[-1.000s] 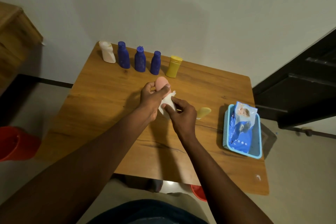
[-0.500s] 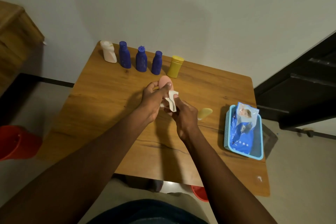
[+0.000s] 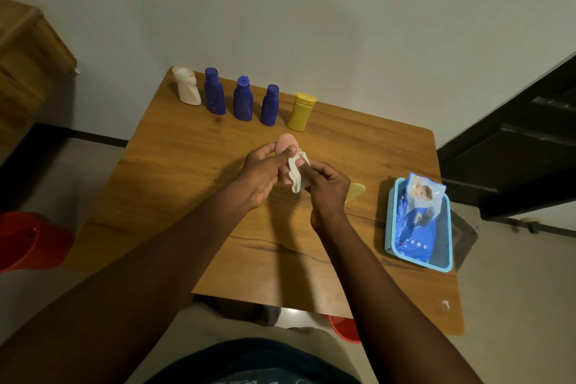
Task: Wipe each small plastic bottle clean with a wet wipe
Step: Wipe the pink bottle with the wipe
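Scanning from far out past the left hand: a red tub [image 3: 31, 240] on the floor, with a wooden cabinet [image 3: 28, 72] beyond it. A wooden table [image 3: 174, 184] lies under both hands.

Beyond the hands, along the table's far edge, five bottles stand upright in a row. From the left they are the white bottle [image 3: 187, 86], left blue bottle [image 3: 215, 92], middle blue bottle [image 3: 243, 99], right blue bottle [image 3: 270, 101] and yellow bottle [image 3: 301, 111]. The yellow one stands almost straight beyond the left fingertips. None touches its neighbour (the gaps are narrow but visible).

The left hand [image 3: 263, 171] has its fingers and thumb curled round the pink bottle [image 3: 286, 143], holding it off the table between the two hands. The bottle's rounded end pokes out past the fingers; the rest is hidden in the grip.

The wet wipe [image 3: 296, 176], white and crumpled, is against the pink bottle's right side, touching the left thumb tip. The right hand [image 3: 328, 188] pinches it with curled thumb and fingers, and a fold hangs below the pinch.

Just right of the right hand, partly hidden behind it, a pale yellow item [image 3: 357, 192] lies flat (bottle or cap, cannot tell). Well apart to the right sits a light-blue basket [image 3: 391, 218] holding a blue wipes pack [image 3: 419, 221], whose top end leans over the far rim. A dark door [image 3: 514, 146] stands beyond.
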Demonstrator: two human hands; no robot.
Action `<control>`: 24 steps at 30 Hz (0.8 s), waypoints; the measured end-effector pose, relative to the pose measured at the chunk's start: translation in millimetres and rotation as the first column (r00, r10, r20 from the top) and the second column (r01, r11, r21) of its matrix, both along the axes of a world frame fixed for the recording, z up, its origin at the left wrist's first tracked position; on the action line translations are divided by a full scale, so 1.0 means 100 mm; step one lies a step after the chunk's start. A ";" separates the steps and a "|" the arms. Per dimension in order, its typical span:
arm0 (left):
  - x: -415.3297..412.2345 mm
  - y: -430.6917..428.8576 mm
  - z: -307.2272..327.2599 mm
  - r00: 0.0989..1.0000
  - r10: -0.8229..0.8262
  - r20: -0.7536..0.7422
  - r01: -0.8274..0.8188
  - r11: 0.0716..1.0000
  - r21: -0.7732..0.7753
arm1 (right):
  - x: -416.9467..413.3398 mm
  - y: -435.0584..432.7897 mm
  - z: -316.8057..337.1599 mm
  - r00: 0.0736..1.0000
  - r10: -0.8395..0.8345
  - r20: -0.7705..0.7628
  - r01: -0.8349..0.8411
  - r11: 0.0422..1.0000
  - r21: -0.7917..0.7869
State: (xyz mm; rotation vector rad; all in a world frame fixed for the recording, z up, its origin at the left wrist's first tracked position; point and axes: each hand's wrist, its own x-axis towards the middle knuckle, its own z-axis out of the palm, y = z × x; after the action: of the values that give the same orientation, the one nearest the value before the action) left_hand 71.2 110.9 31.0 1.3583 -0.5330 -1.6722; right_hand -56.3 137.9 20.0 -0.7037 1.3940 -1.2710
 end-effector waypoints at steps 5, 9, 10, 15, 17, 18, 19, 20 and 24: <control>0.01 0.03 -0.02 0.995 -0.102 0.015 0.103 0.994 -0.022 | -0.04 -0.16 0.08 0.993 0.023 -0.114 -0.027 0.999 -0.040; 0.07 0.04 0.01 0.977 -0.180 0.112 0.192 0.975 -0.116 | -0.13 -0.23 0.13 0.969 0.115 -0.217 -0.141 0.984 -0.111; 0.09 0.03 0.02 0.969 -0.193 0.152 0.214 0.968 -0.132 | -0.15 -0.24 0.14 0.958 0.139 -0.250 -0.176 0.975 -0.135; 0.12 0.03 0.07 0.875 -0.344 0.341 0.431 0.875 -0.223 | -0.22 -0.36 0.15 0.870 0.243 -0.429 -0.344 0.922 -0.176; 0.10 0.06 0.02 0.879 -0.308 0.364 0.411 0.876 -0.251 | -0.23 -0.42 0.18 0.780 0.294 -0.552 -0.436 0.888 -0.144; 0.09 0.06 -0.01 0.885 -0.280 0.371 0.387 0.886 -0.254 | -0.22 -0.45 0.20 0.732 0.318 -0.603 -0.477 0.871 -0.120; 0.08 0.07 -0.03 0.890 -0.259 0.375 0.368 0.894 -0.257 | -0.22 -0.47 0.21 0.693 0.332 -0.640 -0.504 0.858 -0.101; 0.06 0.07 -0.05 0.893 -0.241 0.380 0.354 0.899 -0.260 | -0.23 -0.49 0.22 0.677 0.336 -0.655 -0.514 0.852 -0.095; 0.04 0.04 -0.05 0.878 -0.207 0.432 0.349 0.894 -0.281 | -0.25 -0.49 0.20 0.839 0.281 -0.466 -0.396 0.903 -0.167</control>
State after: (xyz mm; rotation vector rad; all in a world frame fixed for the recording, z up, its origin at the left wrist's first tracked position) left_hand 74.8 115.1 25.7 1.3950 -1.2606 -1.4294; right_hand -81.1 89.3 40.0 -1.4237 1.3748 -1.0503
